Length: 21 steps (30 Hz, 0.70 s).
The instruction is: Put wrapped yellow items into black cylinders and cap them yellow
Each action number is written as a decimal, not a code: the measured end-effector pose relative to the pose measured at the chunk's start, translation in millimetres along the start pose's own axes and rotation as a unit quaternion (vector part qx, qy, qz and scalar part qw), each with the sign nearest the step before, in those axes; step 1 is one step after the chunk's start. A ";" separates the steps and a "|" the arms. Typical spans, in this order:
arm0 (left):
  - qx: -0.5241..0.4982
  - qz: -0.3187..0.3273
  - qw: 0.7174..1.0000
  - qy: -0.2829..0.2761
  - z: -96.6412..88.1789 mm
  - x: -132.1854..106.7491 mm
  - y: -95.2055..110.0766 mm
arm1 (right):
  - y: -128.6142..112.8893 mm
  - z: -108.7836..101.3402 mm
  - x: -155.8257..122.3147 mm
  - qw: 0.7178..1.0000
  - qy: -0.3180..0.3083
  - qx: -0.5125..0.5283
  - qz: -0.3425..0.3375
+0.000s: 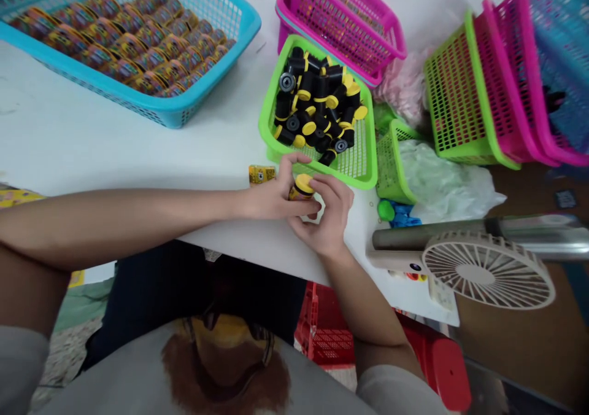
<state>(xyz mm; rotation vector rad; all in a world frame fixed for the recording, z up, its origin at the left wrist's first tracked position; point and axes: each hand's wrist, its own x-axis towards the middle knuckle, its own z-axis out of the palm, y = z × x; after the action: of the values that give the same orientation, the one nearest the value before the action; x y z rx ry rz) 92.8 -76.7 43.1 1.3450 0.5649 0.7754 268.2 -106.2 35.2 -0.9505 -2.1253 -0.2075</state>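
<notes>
Both my hands meet at the table's front edge around a small yellow-capped canister, held upright with a printed yellow band around its side. My left hand wraps the canister from the left, its thumb and fingers on either side. From the right, my right hand grips it with bent fingers near the cap. Fingers hide the lower part of the canister. Just behind my left hand lies a small stack of printed yellow labels. Beyond the hands, a green basket holds many loose black canisters with yellow caps.
At back left, a blue basket holds rows of colourfully wrapped cylinders. A pink basket stands behind the green one. To the right are stacked baskets, a clear plastic bag and a white fan. Red crates sit below.
</notes>
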 end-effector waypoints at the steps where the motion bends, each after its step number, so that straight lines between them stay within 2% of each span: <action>1: -0.002 -0.011 1.000 -0.010 0.3 -0.6 0.6 | -0.8 1.4 -0.3 1.000 0.004 -0.006 0.000; 6: -0.024 -0.018 0.999 -0.039 -1.3 1.0 3.3 | -6.0 2.2 0.6 1.000 -0.003 -0.017 0.008; 13: -0.109 -0.026 0.985 -0.133 -5.3 -1.1 11.3 | -8.6 0.9 1.4 0.998 0.037 -0.038 -0.023; 17: -0.115 -0.039 0.984 -0.130 -3.6 -4.7 14.9 | -5.7 0.5 -2.4 0.997 0.043 -0.025 -0.060; 21: -0.070 -0.015 0.994 -0.084 -0.7 -6.8 11.4 | -3.1 -2.3 -4.8 0.993 0.055 -0.051 -0.094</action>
<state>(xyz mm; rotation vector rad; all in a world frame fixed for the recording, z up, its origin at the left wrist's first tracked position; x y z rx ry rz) 86.0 -81.0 53.8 1.2546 0.3899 0.6583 269.4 -112.1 33.8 -0.7766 -2.1177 -0.4579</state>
